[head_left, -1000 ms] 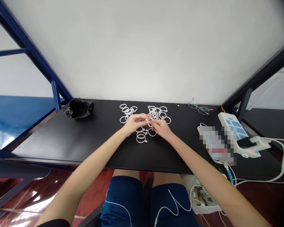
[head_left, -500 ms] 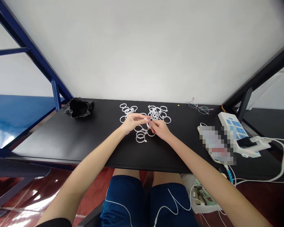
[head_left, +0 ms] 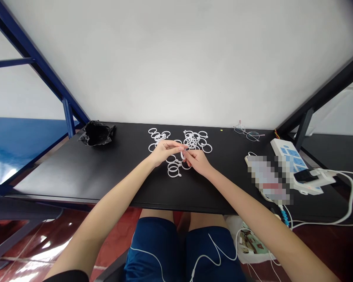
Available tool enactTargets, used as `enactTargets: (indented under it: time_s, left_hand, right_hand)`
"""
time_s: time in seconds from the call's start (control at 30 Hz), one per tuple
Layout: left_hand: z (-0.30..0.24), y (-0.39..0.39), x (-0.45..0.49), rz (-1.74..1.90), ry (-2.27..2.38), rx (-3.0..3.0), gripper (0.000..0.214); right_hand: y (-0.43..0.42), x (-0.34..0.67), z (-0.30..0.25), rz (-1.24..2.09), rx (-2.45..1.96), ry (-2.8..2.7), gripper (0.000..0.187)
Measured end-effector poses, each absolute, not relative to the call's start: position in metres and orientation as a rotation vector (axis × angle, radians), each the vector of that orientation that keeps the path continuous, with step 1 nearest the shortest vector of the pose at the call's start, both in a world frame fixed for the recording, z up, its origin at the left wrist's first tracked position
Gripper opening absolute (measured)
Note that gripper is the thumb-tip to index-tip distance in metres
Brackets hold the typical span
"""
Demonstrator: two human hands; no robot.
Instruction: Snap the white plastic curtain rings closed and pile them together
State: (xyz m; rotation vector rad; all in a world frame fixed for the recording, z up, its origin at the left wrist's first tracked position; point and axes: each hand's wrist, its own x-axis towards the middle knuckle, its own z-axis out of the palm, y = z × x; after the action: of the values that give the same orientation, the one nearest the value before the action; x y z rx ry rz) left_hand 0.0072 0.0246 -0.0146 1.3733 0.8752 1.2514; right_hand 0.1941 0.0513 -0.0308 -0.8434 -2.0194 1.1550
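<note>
White plastic sits between both hands: the left hand (head_left: 162, 152) and the right hand (head_left: 199, 160) meet fingertip to fingertip over the matte black counter (head_left: 76, 172), with a small white plastic ring (head_left: 182, 154) pinched between them. The left hand's fingers (head_left: 176, 148) are drawn tight, thumb against forefinger, on the ring's left side. The right hand's fingers (head_left: 190, 154) are closed the same way on its right side, the others curled under the palm. The ring is held just above the counter near its middle, turned on edge, so its exact shape is hard to make out. At six o'clock from the held ring, a short stack of white rings (head_left: 173, 170) lies flat on the counter, just beside the right hand's knuckles. At eleven o'clock lies a loose cluster of white rings (head_left: 157, 137), and at one o'clock a denser heap of white rings (head_left: 197, 140), the two groups apart from each other. Well off at ten o'clock, near the counter's back left corner, rests a crumpled black plastic bag (head_left: 97, 133). At two o'clock, thin-rimmed eyeglasses (head_left: 248, 134) lie close to the pale wall. At three o'clock a white power strip with blue sockets (head_left: 286, 150) lies on the counter, with a white cable (head_left: 352, 196) looping beyond it.
</note>
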Motion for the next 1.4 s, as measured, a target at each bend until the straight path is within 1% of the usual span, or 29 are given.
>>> enactTargets:
  time_s: [0.2, 0.37, 0.43, 0.53, 0.63, 0.73, 0.83, 0.93, 1.1, 1.4]
  left_hand:
    - [-0.015, 0.025, 0.009, 1.261, 0.890, 1.355, 0.025]
    - [-0.010, 0.025, 0.009, 1.277, 0.945, 1.397, 0.032]
    - [-0.009, 0.027, 0.002, 1.379, 1.077, 1.482, 0.031]
    - [-0.013, 0.032, -0.015, 1.541, 1.483, 1.816, 0.024]
    - [-0.022, 0.037, -0.030, 1.367, 1.682, 2.237, 0.018]
    - [-0.029, 0.039, -0.032, 1.194, 1.628, 2.418, 0.019]
    - [-0.034, 0.040, -0.025, 1.055, 1.543, 2.496, 0.027]
    - [-0.036, 0.041, -0.021, 0.971, 1.485, 2.505, 0.031]
    - [-0.038, 0.042, -0.023, 0.981, 1.465, 2.438, 0.027]
    - [-0.036, 0.041, -0.020, 1.011, 1.472, 2.421, 0.016]
  right_hand:
    - [0.052, 0.194, -0.029, 1.112, -0.879, -2.028, 0.053]
    - [0.056, 0.199, -0.024, 1.037, -0.942, -2.028, 0.048]
    - [0.058, 0.204, -0.019, 1.000, -0.947, -2.125, 0.046]
    - [0.060, 0.210, -0.014, 0.970, -0.942, -2.346, 0.044]
    - [0.061, 0.213, -0.012, 0.918, -0.959, -2.443, 0.044]
    - [0.061, 0.212, -0.012, 0.878, -0.956, -2.454, 0.044]
    - [0.061, 0.211, -0.014, 0.868, -0.953, -2.462, 0.043]
    - [0.062, 0.211, -0.015, 0.870, -0.954, -2.424, 0.048]
    - [0.060, 0.211, -0.013, 0.891, -0.936, -2.328, 0.057]
    - [0.060, 0.210, -0.013, 0.876, -0.951, -2.252, 0.058]
